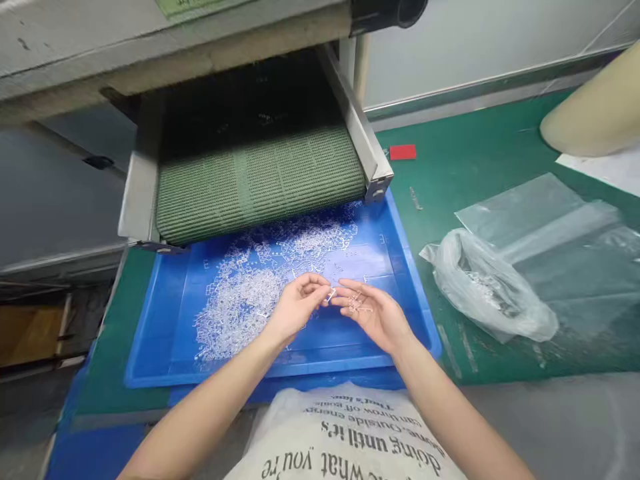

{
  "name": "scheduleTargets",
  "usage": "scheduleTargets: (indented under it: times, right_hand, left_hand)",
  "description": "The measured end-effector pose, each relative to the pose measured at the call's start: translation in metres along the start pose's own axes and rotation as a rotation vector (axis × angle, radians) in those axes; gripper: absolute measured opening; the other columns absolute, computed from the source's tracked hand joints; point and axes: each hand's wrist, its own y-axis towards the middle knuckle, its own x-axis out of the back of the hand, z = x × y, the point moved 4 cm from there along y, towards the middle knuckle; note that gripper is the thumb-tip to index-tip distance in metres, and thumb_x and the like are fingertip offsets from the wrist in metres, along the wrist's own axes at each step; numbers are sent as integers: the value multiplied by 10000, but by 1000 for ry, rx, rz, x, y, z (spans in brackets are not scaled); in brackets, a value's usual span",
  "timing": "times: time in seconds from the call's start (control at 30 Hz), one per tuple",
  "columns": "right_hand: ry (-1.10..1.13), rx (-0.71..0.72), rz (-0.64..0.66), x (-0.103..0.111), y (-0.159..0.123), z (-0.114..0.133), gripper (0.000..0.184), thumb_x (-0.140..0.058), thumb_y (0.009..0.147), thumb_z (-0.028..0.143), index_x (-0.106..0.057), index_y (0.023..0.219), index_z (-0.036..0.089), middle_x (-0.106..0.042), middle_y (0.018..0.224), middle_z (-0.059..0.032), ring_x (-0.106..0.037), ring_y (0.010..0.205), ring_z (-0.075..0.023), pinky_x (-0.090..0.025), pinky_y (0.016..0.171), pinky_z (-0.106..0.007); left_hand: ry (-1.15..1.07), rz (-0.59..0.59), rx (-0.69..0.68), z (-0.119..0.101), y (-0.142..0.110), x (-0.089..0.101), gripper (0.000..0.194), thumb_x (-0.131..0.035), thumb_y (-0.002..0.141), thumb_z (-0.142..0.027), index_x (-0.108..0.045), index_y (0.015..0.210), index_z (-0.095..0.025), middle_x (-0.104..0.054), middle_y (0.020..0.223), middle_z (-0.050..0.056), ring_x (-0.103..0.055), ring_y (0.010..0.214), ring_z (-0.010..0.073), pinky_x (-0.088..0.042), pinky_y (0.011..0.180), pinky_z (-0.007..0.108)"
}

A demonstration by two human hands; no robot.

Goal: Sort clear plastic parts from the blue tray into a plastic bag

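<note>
1. Small white piece [331, 294] pinched between thumb and fingertips of left hand [299, 303]; fingers closed on it.
2. Right hand [383, 320] held just beside, palm up, fingers half open, loosely curled; small clear pieces [356, 305] cradled on them.
3. Both hands held over blue tray [325, 367]; loose pile [240, 313] of similar pieces spread inside, mostly left and back.
4. Tray's back overhung by green conveyor belt [280, 180].
5. Plastic bag [533, 321], with pieces inside, set right of tray on green table [460, 160].
</note>
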Motion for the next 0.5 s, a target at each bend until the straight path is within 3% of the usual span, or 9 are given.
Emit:
scheduleTargets:
  times: [0.3,0.5]
  right_hand:
    - [43,-21,17,-1,-2,2,259,-494,710,228,-591,897,77,-634,889,-151,-586,854,-239,-474,730,-334]
    - [-20,-15,-8,-2,-4,3,316,-558,642,68,-558,956,107,-629,930,-125,-570,902,-222,-450,804,-339]
  left_hand:
    - [136,0,-123,-7,1,-3,89,-533,691,-214,-523,745,-144,-528,622,-27,-500,585,72,-411,558,189]
    - [153,-14,-122,-6,1,1,100,-537,696,-230,-530,754,-149,-541,653,-18,-509,616,80,-418,567,189]
